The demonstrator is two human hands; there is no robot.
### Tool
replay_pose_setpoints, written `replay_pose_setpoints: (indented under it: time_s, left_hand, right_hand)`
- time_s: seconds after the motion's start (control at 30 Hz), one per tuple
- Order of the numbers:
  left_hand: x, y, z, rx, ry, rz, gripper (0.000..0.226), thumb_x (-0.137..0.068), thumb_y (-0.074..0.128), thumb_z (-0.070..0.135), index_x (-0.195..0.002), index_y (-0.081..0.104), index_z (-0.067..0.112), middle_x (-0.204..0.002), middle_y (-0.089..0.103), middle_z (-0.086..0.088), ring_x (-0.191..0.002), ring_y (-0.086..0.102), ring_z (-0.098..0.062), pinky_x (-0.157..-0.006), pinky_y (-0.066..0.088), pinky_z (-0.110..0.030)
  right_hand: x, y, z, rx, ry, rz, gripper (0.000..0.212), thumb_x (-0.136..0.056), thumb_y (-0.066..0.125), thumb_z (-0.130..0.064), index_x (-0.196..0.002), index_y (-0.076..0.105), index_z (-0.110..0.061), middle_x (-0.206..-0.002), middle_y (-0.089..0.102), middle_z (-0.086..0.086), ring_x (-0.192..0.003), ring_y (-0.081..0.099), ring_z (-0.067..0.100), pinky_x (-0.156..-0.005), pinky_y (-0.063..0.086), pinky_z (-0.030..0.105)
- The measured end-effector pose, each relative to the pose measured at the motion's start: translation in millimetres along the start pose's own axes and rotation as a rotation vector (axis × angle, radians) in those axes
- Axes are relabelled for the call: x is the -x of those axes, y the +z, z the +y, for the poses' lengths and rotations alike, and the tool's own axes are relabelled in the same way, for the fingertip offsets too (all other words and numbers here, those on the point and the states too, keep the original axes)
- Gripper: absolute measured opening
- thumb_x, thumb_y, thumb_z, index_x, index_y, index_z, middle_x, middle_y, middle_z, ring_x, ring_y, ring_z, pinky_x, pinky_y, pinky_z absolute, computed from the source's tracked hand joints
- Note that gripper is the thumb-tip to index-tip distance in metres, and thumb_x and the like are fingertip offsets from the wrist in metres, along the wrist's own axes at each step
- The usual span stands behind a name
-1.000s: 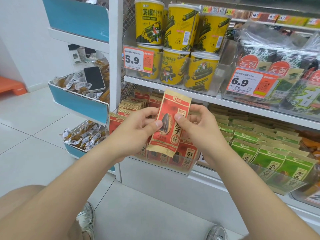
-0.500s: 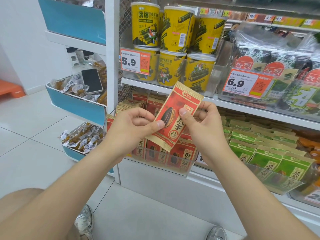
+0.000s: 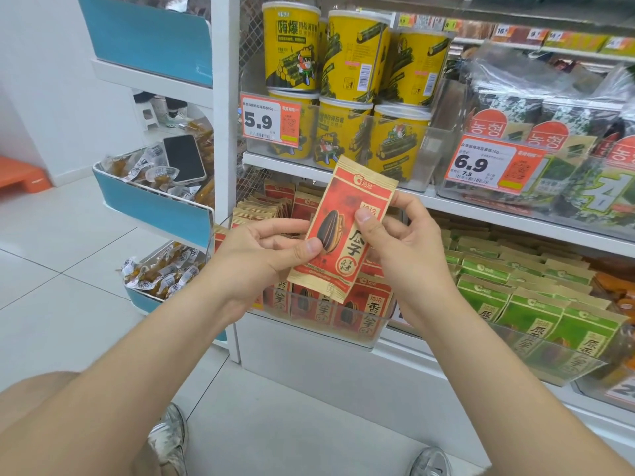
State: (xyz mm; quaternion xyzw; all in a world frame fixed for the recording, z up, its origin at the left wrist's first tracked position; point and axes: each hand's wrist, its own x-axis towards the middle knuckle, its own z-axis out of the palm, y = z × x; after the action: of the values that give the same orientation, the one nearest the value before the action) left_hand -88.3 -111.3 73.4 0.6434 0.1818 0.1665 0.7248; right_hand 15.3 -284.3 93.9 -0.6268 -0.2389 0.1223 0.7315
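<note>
Left thumb pad presses the lower-left face of the red sunflower-seed packet [image 3: 343,231], index and other fingers curl behind it; left hand [image 3: 264,255] pinches that edge. Right hand [image 3: 402,242] pinches the right side: thumb on the front near the yellow label, fingers curled behind. Two-handed pinch at opposite edges keeps the thin flat pouch taut and face-on to the camera, probably for reading or straightening before it goes back.

Packet is in the air, tilted top to the right, in front of and just above the clear bin [image 3: 343,324] of matching red packets on the lower shelf; not touching the stock as far as can be told.

Both wrists roughly level, palms turned inward toward each other, forearms converging from the bottom corners. Person seems to be crouching low; a knee shows at lower left and shoes at the bottom.

Around: yellow canisters [image 3: 347,60] on the shelf above, green packets [image 3: 525,304] to the right, phone [image 3: 184,158] lying in the blue side tray [image 3: 151,204].
</note>
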Motion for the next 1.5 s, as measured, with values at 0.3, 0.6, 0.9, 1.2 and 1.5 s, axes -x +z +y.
replay_pose_setpoints:
  time_s: [0.3,0.6,0.9,1.2,1.5]
  left_hand:
    - [-2,-11,11,-0.326,0.213,0.004,0.019,-0.095,0.081,0.019,-0.113,0.082,0.021,-0.103,0.083,0.003,-0.099,0.08,-0.018,-0.089,0.066,-0.04]
    - [-57,-49,6,-0.984,0.36,0.258,0.017,-0.104,0.066,0.024,-0.116,0.078,0.024,-0.114,0.077,0.007,-0.108,0.071,-0.013,-0.104,0.056,-0.039]
    - [-82,-47,-1,-1.219,0.174,0.013,0.036,-0.085,0.056,0.042,-0.109,0.078,0.028,-0.099,0.075,0.009,-0.095,0.068,-0.02,-0.09,0.057,-0.039]
    - [-92,-48,-10,-1.224,0.141,0.019,0.059,-0.08,0.042,0.054,-0.122,0.075,0.029,-0.115,0.074,0.009,-0.111,0.065,-0.021,-0.099,0.055,-0.045]
    - [-93,-45,-19,-1.263,0.231,0.069,0.038,-0.095,0.038,0.051,-0.111,0.066,0.031,-0.105,0.066,0.011,-0.099,0.062,-0.019,-0.092,0.053,-0.047]
  right_hand:
    - [-10,-14,-5,0.362,-0.118,-0.084,0.027,-0.094,0.084,-0.017,-0.114,0.067,-0.023,-0.096,0.082,-0.001,-0.089,0.08,0.017,-0.077,0.068,0.045]
    - [-49,1,16,0.598,-0.524,0.24,0.011,-0.104,0.07,-0.026,-0.113,0.07,-0.031,-0.089,0.071,-0.026,-0.082,0.068,-0.005,-0.078,0.056,0.026]
    - [-99,49,64,0.954,-0.504,0.017,0.027,-0.106,0.064,-0.027,-0.133,0.069,-0.029,-0.102,0.079,-0.006,-0.081,0.067,0.009,-0.074,0.03,0.012]
    - [-125,72,76,1.482,-0.144,-0.227,0.032,-0.11,0.045,-0.028,-0.126,0.072,-0.027,-0.123,0.072,0.01,-0.127,0.051,0.041,-0.105,0.031,0.051]
    - [-136,75,73,1.312,0.005,-0.248,0.04,-0.107,0.043,-0.032,-0.08,0.07,-0.019,-0.092,0.071,0.003,-0.108,0.059,0.035,-0.109,0.033,0.058]
